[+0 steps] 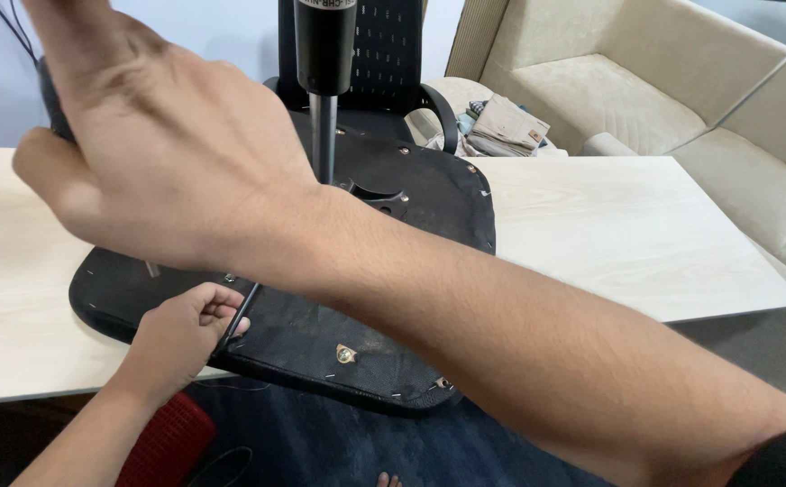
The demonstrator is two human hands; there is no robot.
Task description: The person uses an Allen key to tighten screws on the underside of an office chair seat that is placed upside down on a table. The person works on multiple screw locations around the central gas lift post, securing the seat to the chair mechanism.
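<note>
With the upturned seat (321,334) lying on the table (645,234), the left hand (181,334) pinches a thin black tool (240,316), the right hand (154,135) spreads above; keep the tool seated squarely.

An upturned office chair seat (393,271) is lying on a pale wood table (645,234), its underside facing up. The underside is showing black fabric held by small staples along the edge, with brass-coloured threaded inserts near the front rim. The near edge is overhanging the table's front. A gas lift cylinder (324,81) is standing upright from the centre mechanism, black sleeve above, bare metal rod below. A thin dark rod-like tool (242,314) is resting tilted against the underside near the left front, its lower end sitting inside closed fingers; its type is not discernible.
</note>
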